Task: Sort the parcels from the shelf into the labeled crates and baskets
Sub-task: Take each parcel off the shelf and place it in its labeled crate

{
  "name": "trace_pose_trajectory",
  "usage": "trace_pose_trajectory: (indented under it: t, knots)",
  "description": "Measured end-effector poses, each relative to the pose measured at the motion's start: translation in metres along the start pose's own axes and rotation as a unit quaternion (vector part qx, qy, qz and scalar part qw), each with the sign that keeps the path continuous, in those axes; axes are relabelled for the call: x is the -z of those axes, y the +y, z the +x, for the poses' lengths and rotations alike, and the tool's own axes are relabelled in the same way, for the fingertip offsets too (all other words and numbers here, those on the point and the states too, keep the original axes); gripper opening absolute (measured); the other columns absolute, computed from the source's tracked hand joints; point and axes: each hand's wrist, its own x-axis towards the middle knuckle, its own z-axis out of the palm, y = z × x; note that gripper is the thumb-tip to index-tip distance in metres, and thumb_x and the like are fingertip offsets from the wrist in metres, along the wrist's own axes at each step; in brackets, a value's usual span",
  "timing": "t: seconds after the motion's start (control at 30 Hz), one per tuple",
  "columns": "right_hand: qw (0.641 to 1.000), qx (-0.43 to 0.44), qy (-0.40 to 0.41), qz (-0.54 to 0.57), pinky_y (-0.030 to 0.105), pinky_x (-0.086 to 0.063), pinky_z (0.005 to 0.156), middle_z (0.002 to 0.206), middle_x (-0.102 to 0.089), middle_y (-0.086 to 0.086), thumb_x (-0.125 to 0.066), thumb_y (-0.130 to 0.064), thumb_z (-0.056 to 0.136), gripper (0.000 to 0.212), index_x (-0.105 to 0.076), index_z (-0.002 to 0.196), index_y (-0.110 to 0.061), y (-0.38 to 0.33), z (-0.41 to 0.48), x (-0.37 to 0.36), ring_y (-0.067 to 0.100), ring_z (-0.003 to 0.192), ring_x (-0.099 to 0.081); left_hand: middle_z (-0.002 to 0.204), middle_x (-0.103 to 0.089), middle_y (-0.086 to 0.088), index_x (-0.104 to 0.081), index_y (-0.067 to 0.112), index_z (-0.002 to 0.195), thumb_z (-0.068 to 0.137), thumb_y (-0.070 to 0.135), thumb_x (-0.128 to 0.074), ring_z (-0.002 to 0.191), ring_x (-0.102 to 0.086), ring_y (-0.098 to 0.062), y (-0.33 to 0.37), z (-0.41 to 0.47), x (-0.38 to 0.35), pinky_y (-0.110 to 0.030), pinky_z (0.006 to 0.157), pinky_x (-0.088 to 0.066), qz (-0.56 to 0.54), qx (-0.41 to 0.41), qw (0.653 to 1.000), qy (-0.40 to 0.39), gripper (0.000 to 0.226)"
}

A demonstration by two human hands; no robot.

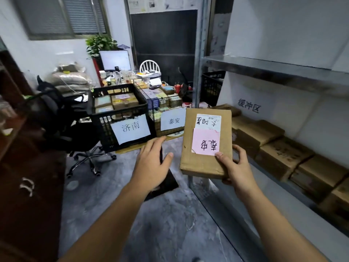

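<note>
The shelf (273, 72) at 3 o'clock holds brown boxes (283, 154). The black crate (100, 110) sits at 11 o'clock, with the wire basket (151, 99) at 12. The parcel (204, 163) is up in the air, and the right hand (236, 167) has a grip on its near corner. The left hand (153, 163) is loose and holds nothing. The pink note (205, 142) is upside down, so it is best to turn the parcel, read it, and match a sign.

Beyond my left hand (151, 163), the white sheet (130, 127) on the black crate (120, 110) reads 济南, and the second sheet (172, 121), on the wire basket (166, 103), reads 泰安. The pink note (205, 141) on the parcel (204, 163) in my right hand (236, 167) reads 泰安, inverted. Beyond that hand, the shelf wall (279, 114) bears 缓冲区.
</note>
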Motion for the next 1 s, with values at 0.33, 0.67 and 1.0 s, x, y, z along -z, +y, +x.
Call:
trace_pose_trajectory:
  t: [0.33, 0.67, 1.0]
  knots:
    - [0.997, 0.069, -0.028, -0.013, 0.046, -0.055, 0.089, 0.126, -0.058, -0.008, -0.084, -0.045, 0.078, 0.077, -0.041, 0.142, -0.040, -0.037, 0.169, -0.054, 0.018, 0.111, -0.062, 0.147, -0.045, 0.000, -0.038, 0.022, 0.149, 0.099, 0.031, -0.054, 0.136, -0.037, -0.023, -0.057, 0.136, -0.006, -0.043, 0.112, -0.033, 0.052, 0.007, 0.998, 0.028, 0.054]
    - [0.971, 0.190, -0.093, -0.114, 0.026, -0.051, 0.087, 0.128, -0.054, -0.007, -0.083, -0.038, 0.082, 0.075, -0.042, 0.144, -0.035, -0.099, 0.346, -0.139, 0.011, 0.110, -0.057, 0.143, -0.049, -0.004, -0.044, 0.016, 0.146, 0.097, 0.032, -0.059, 0.134, -0.041, -0.027, -0.121, 0.278, -0.017, -0.047, 0.111, -0.036, 0.114, 0.028, 0.991, 0.058, 0.054]
    - [0.982, 0.100, -0.135, -0.084, 0.045, -0.061, 0.068, 0.131, -0.054, -0.005, -0.077, -0.043, 0.086, 0.076, -0.035, 0.149, -0.032, -0.098, 0.503, -0.244, 0.017, 0.101, -0.064, 0.142, -0.048, -0.004, -0.043, 0.020, 0.146, 0.097, 0.031, -0.057, 0.131, -0.042, -0.022, -0.200, 0.410, -0.026, -0.041, 0.108, -0.038, 0.022, 0.081, 0.992, 0.094, 0.052]
